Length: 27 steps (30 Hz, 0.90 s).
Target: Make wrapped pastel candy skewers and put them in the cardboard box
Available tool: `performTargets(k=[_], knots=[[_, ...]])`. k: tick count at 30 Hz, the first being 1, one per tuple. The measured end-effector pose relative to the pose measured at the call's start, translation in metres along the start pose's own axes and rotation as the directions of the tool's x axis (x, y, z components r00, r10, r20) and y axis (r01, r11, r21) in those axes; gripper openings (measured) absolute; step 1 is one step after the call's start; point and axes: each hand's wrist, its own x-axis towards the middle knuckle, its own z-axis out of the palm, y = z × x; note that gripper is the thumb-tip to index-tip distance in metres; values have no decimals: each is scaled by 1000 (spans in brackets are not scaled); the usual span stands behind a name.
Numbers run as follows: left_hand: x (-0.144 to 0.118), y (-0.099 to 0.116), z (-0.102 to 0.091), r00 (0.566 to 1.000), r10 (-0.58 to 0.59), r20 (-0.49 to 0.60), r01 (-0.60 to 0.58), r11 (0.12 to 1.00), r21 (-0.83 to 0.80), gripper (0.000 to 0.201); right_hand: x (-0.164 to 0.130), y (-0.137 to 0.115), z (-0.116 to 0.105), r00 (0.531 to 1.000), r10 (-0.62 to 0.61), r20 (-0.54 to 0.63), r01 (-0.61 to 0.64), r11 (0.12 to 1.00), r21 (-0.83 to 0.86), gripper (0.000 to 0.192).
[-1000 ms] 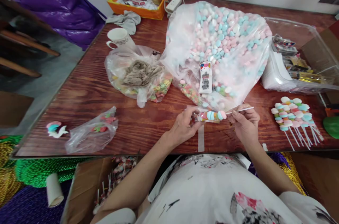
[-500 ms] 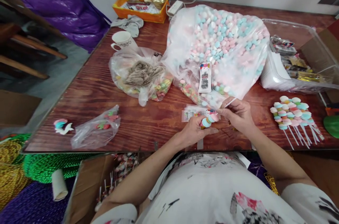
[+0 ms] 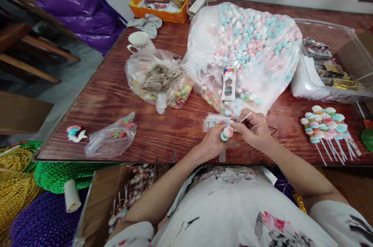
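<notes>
Left hand (image 3: 214, 144) grips candy skewer (image 3: 225, 134) — right hand (image 3: 253, 132) pinches stick end.

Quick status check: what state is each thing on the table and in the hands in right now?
Left hand: gripping a pastel candy skewer.
Right hand: pinching the skewer's white stick.
Large clear bag of pastel candies: open at the near end, lying flat.
Smaller clear bag of mixed sweets: knotted.
White ceramic mug: upright.
Finished candy skewers: lying together, sticks toward the table edge.
</notes>
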Motion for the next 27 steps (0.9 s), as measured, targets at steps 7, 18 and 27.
performTargets(k=[7, 18, 27], knots=[[-4, 5, -9, 992, -112, -56, 116, 991, 68, 29, 7, 9, 1, 976, 216, -10, -211, 962, 172, 37], [-2, 6, -9, 999, -13, 52, 17, 998, -68, 45, -8, 3, 22, 976, 212, -52, -197, 959, 203, 33], [-6, 7, -10, 990, -46, 132, 84, 950, -301, 76, 5, 5, -11, 930, 11, 368, -135, 941, 311, 24]])
